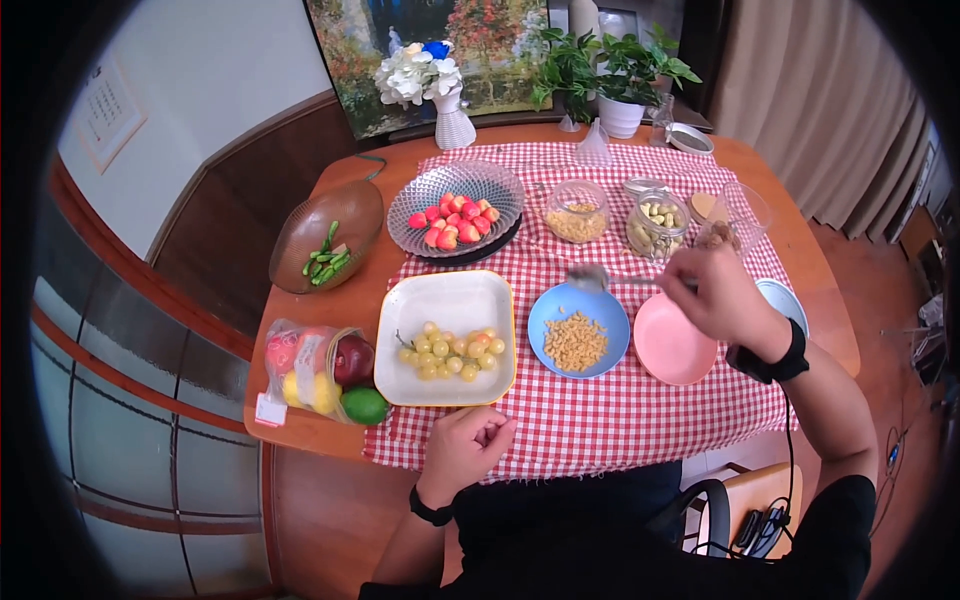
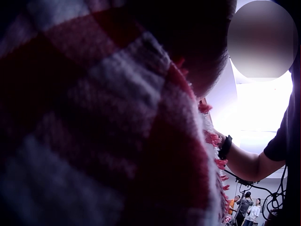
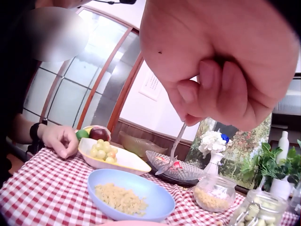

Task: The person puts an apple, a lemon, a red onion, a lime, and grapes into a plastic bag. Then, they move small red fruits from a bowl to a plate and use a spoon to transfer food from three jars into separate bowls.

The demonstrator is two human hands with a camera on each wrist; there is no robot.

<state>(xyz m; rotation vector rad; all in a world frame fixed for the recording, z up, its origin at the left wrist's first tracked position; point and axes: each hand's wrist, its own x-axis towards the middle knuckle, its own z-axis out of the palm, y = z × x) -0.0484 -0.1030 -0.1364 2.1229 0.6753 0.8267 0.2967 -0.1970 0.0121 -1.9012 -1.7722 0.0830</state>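
Observation:
My right hand (image 1: 725, 295) grips a metal spoon (image 1: 590, 278) by its handle, thumb and fingers curled round the end. The spoon hangs over the far rim of the blue bowl (image 1: 537, 345), which holds small tan pieces (image 1: 575, 342). The right wrist view shows the spoon (image 3: 178, 143) pointing downward from the fingers above that bowl. Right beside it sits a pink bowl (image 1: 675, 340), close below the right hand. My left hand (image 1: 465, 450) rests at the table's front edge, fingers loosely curled and holding nothing, near a white dish (image 1: 395, 335) with grapes (image 1: 450, 355).
Behind the bowls stand a round jar (image 1: 577, 212) of similar pieces, a clip-top jar (image 1: 657, 225) and a clear glass (image 1: 750, 210). A glass plate (image 1: 410, 195) of red fruit, a brown bowl (image 1: 290, 240) and bagged fruit (image 1: 315, 370) are at left. A checked cloth (image 1: 580, 430) overhangs the front.

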